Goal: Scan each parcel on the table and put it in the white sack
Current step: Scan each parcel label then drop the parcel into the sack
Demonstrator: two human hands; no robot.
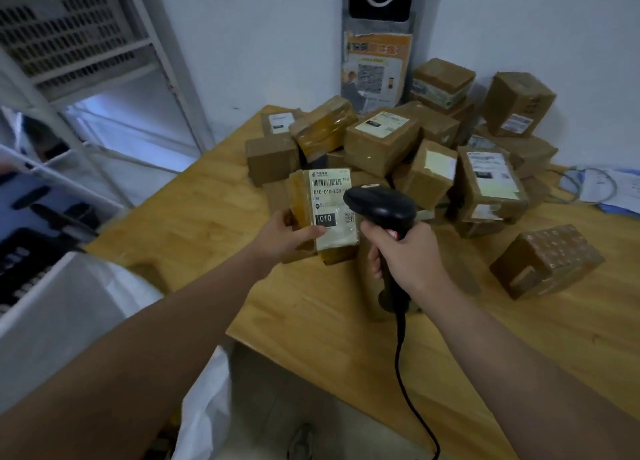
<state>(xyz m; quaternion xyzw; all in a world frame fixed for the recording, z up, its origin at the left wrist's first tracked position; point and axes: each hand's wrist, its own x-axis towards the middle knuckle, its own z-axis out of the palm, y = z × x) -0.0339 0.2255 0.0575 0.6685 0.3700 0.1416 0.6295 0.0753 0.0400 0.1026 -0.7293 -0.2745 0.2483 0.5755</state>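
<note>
My left hand [282, 236] holds a small brown parcel [325, 233] upright above the wooden table [311, 321], its white barcode label turned toward me. My right hand [407, 252] grips a black corded barcode scanner [382, 205], whose head sits right in front of the label's right side. A heap of several taped brown parcels [408, 148] fills the far part of the table. One parcel [545, 260] lies apart at the right. The white sack [114, 297] stands open at the table's left edge, below my left forearm.
Papers and a cable [602, 189] lie at the far right of the table. A poster board [375, 68] leans on the wall behind the heap. Metal shelving [79, 79] stands at the left. The scanner's cord [412, 390] hangs over the table's front edge.
</note>
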